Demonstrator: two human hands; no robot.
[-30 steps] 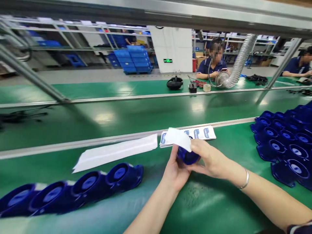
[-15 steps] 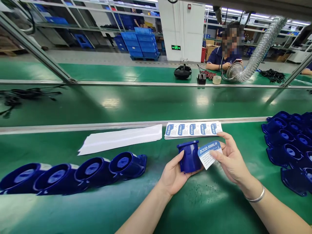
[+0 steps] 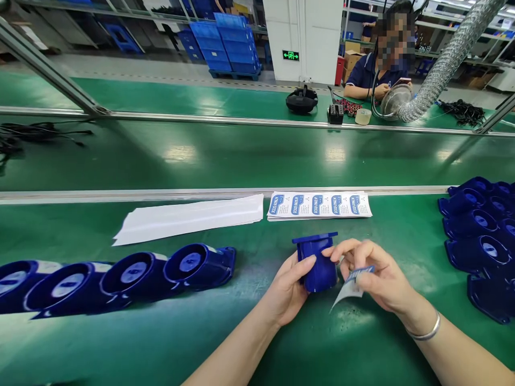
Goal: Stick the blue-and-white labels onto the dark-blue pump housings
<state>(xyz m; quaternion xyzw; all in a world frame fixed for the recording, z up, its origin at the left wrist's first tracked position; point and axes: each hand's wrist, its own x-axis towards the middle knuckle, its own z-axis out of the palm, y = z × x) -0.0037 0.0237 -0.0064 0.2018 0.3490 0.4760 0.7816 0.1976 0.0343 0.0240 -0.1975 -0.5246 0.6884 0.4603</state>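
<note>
My left hand (image 3: 287,287) is closed around a blue plastic housing (image 3: 317,265), held upright above the green bench with its flange at the top. Between the thumb and fingers of my right hand (image 3: 372,271) is a blue-and-white label (image 3: 352,287), tilted so that its print can hardly be read. My right index fingertip touches the side of the housing. Beyond the hands lies a stack of label sheets (image 3: 319,205), with blank white strips (image 3: 189,217) to its left.
Several blue housings (image 3: 189,262) lie in a row at the left. More housings (image 3: 488,249) stand grouped at the right. A metal rail (image 3: 201,118) crosses the far bench. Behind it, a co-worker (image 3: 366,75) sits near a flexible duct (image 3: 446,64).
The label in my right hand has turned from facing me to nearly edge-on and sits slightly lower. My right fingers have moved left onto the housing. The camera view has tilted down a little.
</note>
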